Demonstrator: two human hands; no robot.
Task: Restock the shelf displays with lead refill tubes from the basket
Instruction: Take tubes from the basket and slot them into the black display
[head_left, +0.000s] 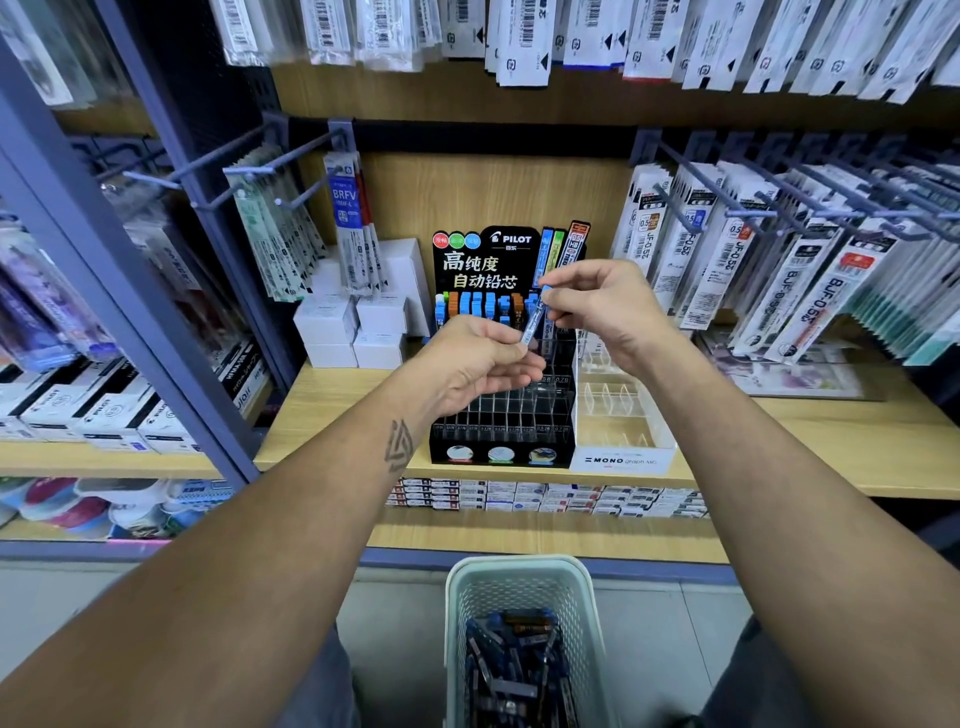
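Above the black Pilot display (503, 415), both hands pinch one blue-capped lead refill tube (535, 317), right hand (605, 304) at its cap, left hand (480, 364) seemingly at its lower end, basket (524, 587) nearest.

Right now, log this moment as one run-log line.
both hands hold one lead tube | left hand at bottom end | right hand at blue cap | above display rack | basket below, tubes inside

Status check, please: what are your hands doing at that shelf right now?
Both hands pinching one lead refill tube: left hand low end, right hand blue cap. Above Pilot display, front slots empty. Nothing blocking.
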